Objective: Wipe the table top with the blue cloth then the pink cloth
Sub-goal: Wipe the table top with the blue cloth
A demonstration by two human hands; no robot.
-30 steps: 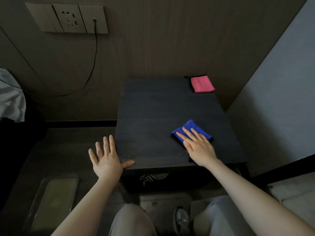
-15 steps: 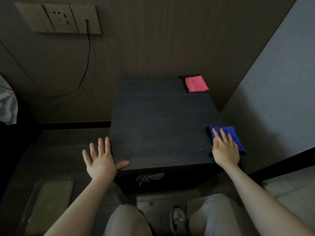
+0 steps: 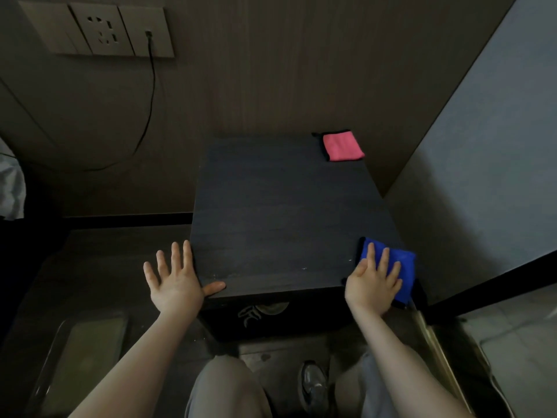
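Note:
A small dark wooden table top (image 3: 280, 212) stands against the wall in front of me. The folded pink cloth (image 3: 343, 146) lies at its far right corner. The blue cloth (image 3: 404, 263) is at the near right corner, partly over the table's edge. My right hand (image 3: 373, 282) lies flat on the blue cloth with fingers spread, pressing it down. My left hand (image 3: 174, 283) is open with fingers apart at the near left corner, its thumb resting on the table's front edge.
A wall socket panel (image 3: 99, 30) with a black cable (image 3: 147, 110) hangs at the upper left. A grey wall (image 3: 482, 164) closes in on the right. A clear tray (image 3: 81, 351) lies on the floor at the lower left; my knees and a shoe (image 3: 313, 384) are below.
My right hand slid the blue cloth from the middle front of the table to the near right corner, then slightly nearer. The left hand stayed at the left corner.

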